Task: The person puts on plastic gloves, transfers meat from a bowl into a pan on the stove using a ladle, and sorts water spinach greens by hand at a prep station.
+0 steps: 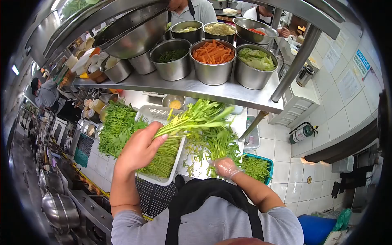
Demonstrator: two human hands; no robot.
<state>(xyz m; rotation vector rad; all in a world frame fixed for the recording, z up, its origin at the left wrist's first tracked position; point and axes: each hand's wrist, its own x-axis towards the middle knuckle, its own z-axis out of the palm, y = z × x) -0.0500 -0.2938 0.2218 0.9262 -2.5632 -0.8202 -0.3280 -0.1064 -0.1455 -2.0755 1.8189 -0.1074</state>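
My left hand (141, 148) is closed around the stems of a bunch of long leafy greens (196, 120), which look like water spinach. It holds the bunch raised over a white perforated basket (176, 166) with many cut green stems (161, 163) in it. My right hand (226, 167), in a clear plastic glove, is closed low over the white work surface (194, 170), beside a pile of the same greens (220, 141). What its fingers hold is hidden. Loose leaf scraps lie on the surface between the hands.
A large heap of greens (116, 126) stands left of the basket. A teal crate (269, 168) with cut stems is at the right. Above, a steel shelf (183, 86) carries metal pots, including shredded carrots (213, 52) and chopped lettuce (255, 59). Other people stand beyond it.
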